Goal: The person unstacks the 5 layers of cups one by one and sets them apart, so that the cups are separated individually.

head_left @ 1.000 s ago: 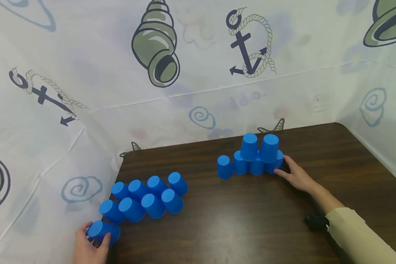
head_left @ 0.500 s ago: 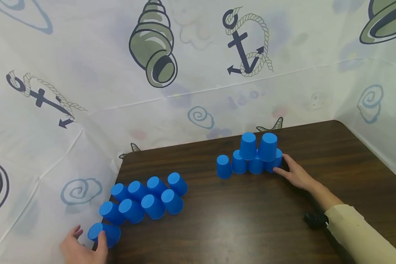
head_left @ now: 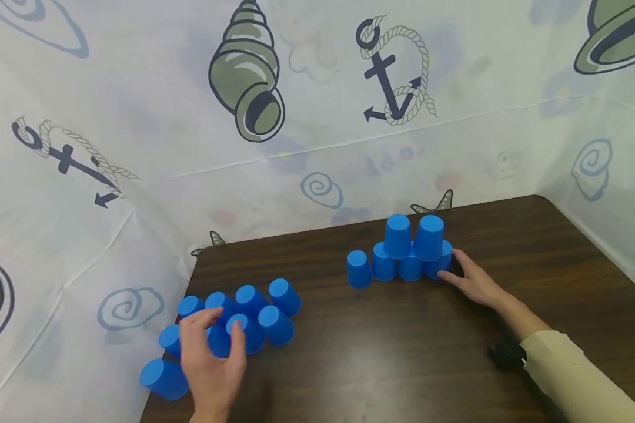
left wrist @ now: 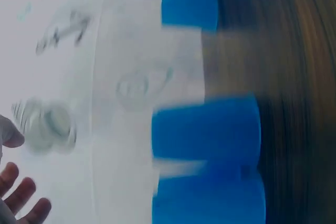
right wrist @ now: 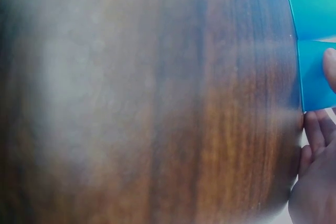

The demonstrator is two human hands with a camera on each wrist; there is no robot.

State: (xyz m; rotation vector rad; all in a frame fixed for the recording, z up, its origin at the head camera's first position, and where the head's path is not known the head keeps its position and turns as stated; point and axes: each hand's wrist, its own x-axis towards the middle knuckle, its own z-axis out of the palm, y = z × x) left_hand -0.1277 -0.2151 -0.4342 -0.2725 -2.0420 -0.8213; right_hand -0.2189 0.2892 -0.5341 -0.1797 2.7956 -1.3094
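My right hand (head_left: 477,283) holds the rightmost bottom cup (head_left: 437,268) of a small stack, thumb on its near face, fingers at its far side. In the right wrist view, that hand (right wrist: 320,177) is partly cut off. Two upside-down blue cups, one left (head_left: 398,236) and one right (head_left: 429,237), stand on the bottom row; a lone cup (head_left: 359,270) is just left of it. My left hand (head_left: 211,364), fingers bent and holding nothing, hovers before the left-hand cups, hiding parts of several. A front corner cup (head_left: 163,379) stands left of it.
Several upside-down blue cups, among them a back-row end cup (head_left: 284,296), stand in two rows on the brown table (head_left: 360,352). A patterned white cloth (head_left: 153,235) surrounds the table's back and sides. A small black object (head_left: 505,355) is by the right sleeve (head_left: 577,370).
My left hand has let go of the front corner cup and moved right and up, in front of the two rows. The right hand stays at the stack.
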